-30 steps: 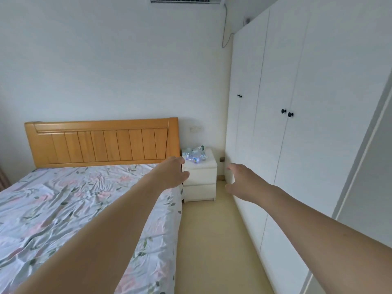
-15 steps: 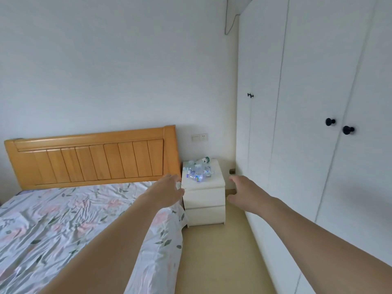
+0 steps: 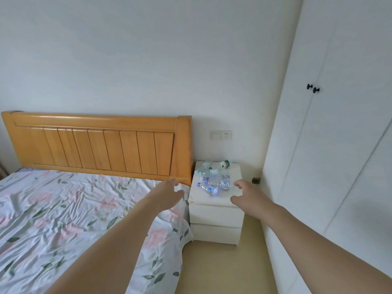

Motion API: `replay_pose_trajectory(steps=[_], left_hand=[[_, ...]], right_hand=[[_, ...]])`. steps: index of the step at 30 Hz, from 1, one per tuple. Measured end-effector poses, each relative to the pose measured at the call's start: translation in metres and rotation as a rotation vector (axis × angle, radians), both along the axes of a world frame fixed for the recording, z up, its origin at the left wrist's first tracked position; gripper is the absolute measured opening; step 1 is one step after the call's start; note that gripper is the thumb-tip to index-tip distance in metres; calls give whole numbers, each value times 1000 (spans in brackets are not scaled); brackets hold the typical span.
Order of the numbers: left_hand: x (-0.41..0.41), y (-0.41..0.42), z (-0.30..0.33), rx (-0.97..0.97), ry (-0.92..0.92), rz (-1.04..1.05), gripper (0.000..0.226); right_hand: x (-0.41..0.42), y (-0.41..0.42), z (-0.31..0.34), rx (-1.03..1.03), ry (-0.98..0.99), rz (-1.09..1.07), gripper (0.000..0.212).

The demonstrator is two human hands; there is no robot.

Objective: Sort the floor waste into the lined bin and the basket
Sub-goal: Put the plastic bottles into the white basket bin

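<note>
Empty plastic bottles [image 3: 214,177], the waste we are after, lie in a loose heap on top of a white two-drawer nightstand [image 3: 215,217] a little right of the centre of the frame; they are clear and crumpled, some with blue labels, and one with a green cap lies at the back of the heap, nearest the wall. We see no bin or basket in this view. Our left hand [image 3: 168,193] reaches forward over the corner of the bed [image 3: 63,209], just left of the nightstand, its fingers spread and gently curved with nothing in them. Our right hand [image 3: 247,195] reaches over the front right part of the nightstand top, just right of the bottles, with thumb and fingers parted in a wide loose curve; it holds nothing, and we cannot tell whether it touches the top. The two hands stand on either side of the heap, apart from it. The bed fills the lower left of the frame under a creased floral sheet, with a wooden headboard [image 3: 99,145] against the wall. Above the nightstand a light switch and socket plate [image 3: 221,135] sits on the white wall. A white wardrobe [image 3: 331,145] with two black knobs [image 3: 313,88] runs along the right edge, and pale flooring [image 3: 224,270] shows between it and the bed.
</note>
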State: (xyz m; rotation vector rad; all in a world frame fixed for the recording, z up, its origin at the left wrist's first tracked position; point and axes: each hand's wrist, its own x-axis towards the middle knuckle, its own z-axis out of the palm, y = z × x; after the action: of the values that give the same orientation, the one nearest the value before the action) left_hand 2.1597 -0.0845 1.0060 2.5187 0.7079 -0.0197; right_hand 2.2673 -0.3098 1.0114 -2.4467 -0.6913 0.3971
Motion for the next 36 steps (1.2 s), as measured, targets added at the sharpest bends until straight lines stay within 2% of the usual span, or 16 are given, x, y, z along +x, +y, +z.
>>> replay_pose_trajectory(steps=[5,9,12,17,21,23,26,31,34,36], left_hand=[[116,89,-29,-186,8,137,48],[203,143,-38,-267,-29,251,15],[270,167,-53,-317,-2,284,28],[364,186,-85,-501,66,352,22],[442,202,-133,-603,119,476,8],[472,209,-164,-645,170,566,10],[515,218,-225,-711,276,686,27],[566,226,-331,-879,377,913,18],[585,227,-382,-860,386,943,19],[592,227,-409,-829,382,946,12]], right_hand=[[122,77,-14,-46,-20,-9,53],[203,119,-18,-100,-12,-15,55],[266,150,-34,-143,12,7,56],[355,194,-73,-221,32,65,53],[432,229,-124,-302,78,153,51],[466,246,-155,-357,109,209,50],[516,276,-216,-448,154,280,46],[570,320,-318,-619,138,416,36],[585,336,-366,-709,124,474,36],[589,343,-394,-741,120,509,38]])
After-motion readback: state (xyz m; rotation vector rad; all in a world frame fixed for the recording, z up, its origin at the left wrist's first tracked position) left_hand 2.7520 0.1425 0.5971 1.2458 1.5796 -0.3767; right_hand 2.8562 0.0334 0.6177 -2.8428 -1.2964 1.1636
